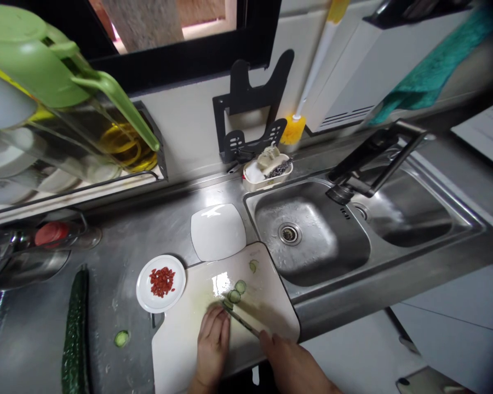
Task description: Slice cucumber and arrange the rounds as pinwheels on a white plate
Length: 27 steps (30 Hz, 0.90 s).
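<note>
Green-lidded jug (61, 82) stood nearest the lens, upper left, yellow oil showing through its clear side; apart from the work. Below, on a steel table (156, 224), a white cutting board (176, 345) lay under both hands.

Right hand (291, 358): closed round the handle of a knife (243, 322), the blade running forward and to the left, its tip close to the other hand. Left hand (212, 339): fingers curled and drawn together, low over the board; whether they pinched a piece of cucumber could not be told, the underside being hidden.

Cucumber slices (234, 296) lay on the board just beyond the blade, one right against it near the tip. A green scrap (253, 266) sat farther off, towards the sink (328, 257). Left on the table: a long cucumber (76, 334), near end out of frame, and a small cut piece (122, 338). White plate (143, 293) with red berries (162, 282) stood beside the board; a square dish (217, 232) at its far edge.

Judged step: slicing, partway through. Next move seemed to call for left fingertips tucked clear of the edge, a steady hold, and a straight, even stroke.
</note>
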Available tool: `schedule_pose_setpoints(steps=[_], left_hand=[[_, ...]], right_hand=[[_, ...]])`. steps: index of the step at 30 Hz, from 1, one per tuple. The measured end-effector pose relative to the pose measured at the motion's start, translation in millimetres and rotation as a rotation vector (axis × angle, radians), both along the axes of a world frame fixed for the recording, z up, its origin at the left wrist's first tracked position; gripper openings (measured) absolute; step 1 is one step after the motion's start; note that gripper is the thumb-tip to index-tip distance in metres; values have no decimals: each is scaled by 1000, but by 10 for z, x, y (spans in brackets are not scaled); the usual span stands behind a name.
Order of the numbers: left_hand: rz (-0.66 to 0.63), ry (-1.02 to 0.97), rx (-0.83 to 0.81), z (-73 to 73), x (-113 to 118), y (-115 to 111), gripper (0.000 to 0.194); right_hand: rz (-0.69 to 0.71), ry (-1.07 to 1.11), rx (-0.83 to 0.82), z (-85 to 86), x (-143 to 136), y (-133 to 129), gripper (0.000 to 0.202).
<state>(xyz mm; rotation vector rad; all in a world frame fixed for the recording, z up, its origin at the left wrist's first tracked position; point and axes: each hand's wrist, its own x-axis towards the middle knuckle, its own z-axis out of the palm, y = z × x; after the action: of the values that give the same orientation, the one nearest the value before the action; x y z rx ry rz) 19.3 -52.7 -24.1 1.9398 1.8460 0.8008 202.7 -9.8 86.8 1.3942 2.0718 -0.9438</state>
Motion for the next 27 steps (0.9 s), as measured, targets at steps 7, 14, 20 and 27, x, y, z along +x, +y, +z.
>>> schedule_pose_setpoints(steps=[7,14,20,27], left_hand=[[7,10,12,12,6,4,20],[-11,40,21,-18,2,-3,20],[-13,60,36,-32,-4,-4,21],[-15,41,33,-36,1,-1,23]], right_hand=[[-7,44,25,-27,9,11,43],[18,12,-70,28,-64,124,41],[31,-12,-52,-23,-105,123,42],[4,38,6,-130,-132,97,40]])
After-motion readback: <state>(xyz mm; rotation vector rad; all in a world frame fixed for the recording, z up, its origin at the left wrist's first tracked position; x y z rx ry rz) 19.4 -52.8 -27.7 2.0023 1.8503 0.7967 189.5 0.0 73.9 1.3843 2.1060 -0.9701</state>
